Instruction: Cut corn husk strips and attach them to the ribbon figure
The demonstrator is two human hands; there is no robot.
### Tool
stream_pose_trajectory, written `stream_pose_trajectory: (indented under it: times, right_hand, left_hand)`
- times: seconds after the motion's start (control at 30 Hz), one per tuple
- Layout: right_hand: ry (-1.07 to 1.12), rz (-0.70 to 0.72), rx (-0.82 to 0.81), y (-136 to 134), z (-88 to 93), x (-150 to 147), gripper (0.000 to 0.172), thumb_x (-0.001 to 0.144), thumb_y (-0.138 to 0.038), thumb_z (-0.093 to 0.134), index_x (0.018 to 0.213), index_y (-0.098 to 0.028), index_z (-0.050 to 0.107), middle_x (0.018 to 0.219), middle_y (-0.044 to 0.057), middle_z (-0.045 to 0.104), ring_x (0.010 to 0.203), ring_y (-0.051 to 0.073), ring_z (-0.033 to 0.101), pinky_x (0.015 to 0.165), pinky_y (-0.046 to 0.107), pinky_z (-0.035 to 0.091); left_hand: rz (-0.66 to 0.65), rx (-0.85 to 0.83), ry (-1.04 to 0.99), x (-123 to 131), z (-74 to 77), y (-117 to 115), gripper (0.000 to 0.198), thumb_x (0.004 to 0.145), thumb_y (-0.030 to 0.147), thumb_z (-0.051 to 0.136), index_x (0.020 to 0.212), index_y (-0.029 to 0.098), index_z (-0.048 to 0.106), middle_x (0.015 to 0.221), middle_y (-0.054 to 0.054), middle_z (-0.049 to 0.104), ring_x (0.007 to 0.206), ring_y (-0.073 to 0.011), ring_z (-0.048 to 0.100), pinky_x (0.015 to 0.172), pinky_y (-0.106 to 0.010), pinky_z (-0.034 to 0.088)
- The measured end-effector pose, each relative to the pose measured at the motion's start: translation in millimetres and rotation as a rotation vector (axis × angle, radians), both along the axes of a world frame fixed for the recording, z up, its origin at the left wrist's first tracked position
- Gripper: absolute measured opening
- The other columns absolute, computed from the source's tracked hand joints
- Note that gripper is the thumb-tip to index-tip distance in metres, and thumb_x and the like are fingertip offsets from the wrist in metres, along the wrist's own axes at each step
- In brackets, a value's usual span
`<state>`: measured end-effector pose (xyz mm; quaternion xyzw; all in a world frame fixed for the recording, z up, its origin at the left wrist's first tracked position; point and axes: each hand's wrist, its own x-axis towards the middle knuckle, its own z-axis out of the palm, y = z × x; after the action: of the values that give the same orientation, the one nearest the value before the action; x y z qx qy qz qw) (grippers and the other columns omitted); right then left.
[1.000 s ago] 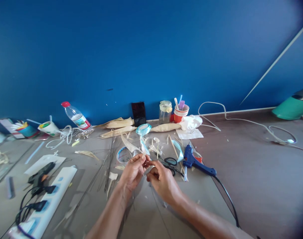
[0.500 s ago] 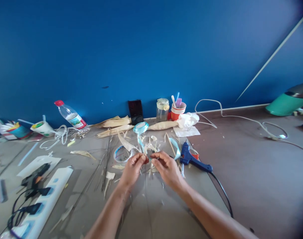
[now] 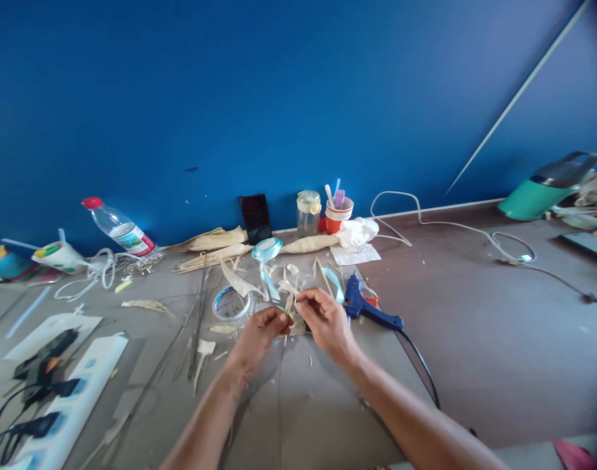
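Note:
My left hand [image 3: 260,334] is closed in a pinch around a small pale piece of dried husk [image 3: 289,303], which points upward from the fingertips. Close beside it, my right hand [image 3: 330,324] has thumb and forefinger pressed together at the husk piece's upper right; what they pinch is too small to make out. Around the hands lie husk scraps, a roll of light blue ribbon [image 3: 266,249] with its tail hanging forward, and a ring of tape [image 3: 215,305]. A blue glue gun [image 3: 360,301] lies just right of my right hand.
Dried corn husks [image 3: 215,240], a dark phone [image 3: 256,219], a lidded jar [image 3: 308,212] and paper cups [image 3: 338,217] line the blue wall. At left are a tilted bottle [image 3: 127,232] and a power strip [image 3: 90,385]. Thin wires [image 3: 196,326] lie left of my hands. A green kettle [image 3: 533,196] stands far right.
My right hand has risen slightly from beside the left fingertips to the upper part of the husk piece. The left hand is a little lower. The whole view has shifted toward the right.

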<state>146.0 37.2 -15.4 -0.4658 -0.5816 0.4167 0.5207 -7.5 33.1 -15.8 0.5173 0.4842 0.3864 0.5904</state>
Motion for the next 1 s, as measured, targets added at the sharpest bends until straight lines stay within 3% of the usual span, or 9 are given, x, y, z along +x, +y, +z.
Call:
stream_pose_trajectory:
  times: [0.13,0.23,0.57,1.0]
  right_hand:
    - [-0.181,0.107,0.297,2,1.0,7,0.025,0.082,-0.011,0.049,0.097,-0.021,0.067,0.092,0.007,0.061,0.085,0.016,0.059,0.074,0.028,0.047]
    - [-0.220,0.162,0.346,5,0.9,11,0.031,0.083,-0.008,0.049,0.104,-0.022,0.066,0.095,0.007,0.061,0.086,0.016,0.060,0.075,0.028,0.048]
    - [-0.305,0.270,0.503,12,1.4,21,0.026,0.087,-0.010,0.046,0.102,-0.020,0.064,0.094,0.008,0.062,0.083,0.016,0.061,0.072,0.028,0.050]
    - [-0.353,0.314,0.451,15,-0.2,21,0.016,0.088,-0.014,0.048,0.088,-0.019,0.063,0.085,0.006,0.064,0.079,0.015,0.060,0.071,0.027,0.048]
  left_hand:
    - [-0.061,-0.001,-0.069,-1,0.8,1,0.031,0.074,0.044,0.064,0.066,0.014,0.061,0.061,-0.001,0.054,0.063,-0.0132,0.046,0.063,-0.026,0.034]
    - [-0.091,-0.002,-0.065,-1,2.2,1,0.033,0.074,0.045,0.064,0.063,0.014,0.058,0.060,-0.001,0.053,0.061,-0.0125,0.045,0.063,-0.026,0.034]
    - [-0.091,-0.016,-0.032,-1,3.3,2,0.034,0.074,0.045,0.063,0.062,0.014,0.056,0.059,0.001,0.052,0.060,-0.0116,0.045,0.063,-0.025,0.033]
    - [-0.092,-0.002,0.017,-3,4.3,0,0.031,0.076,0.043,0.061,0.063,0.015,0.055,0.060,0.001,0.052,0.062,-0.0120,0.044,0.063,-0.024,0.032]
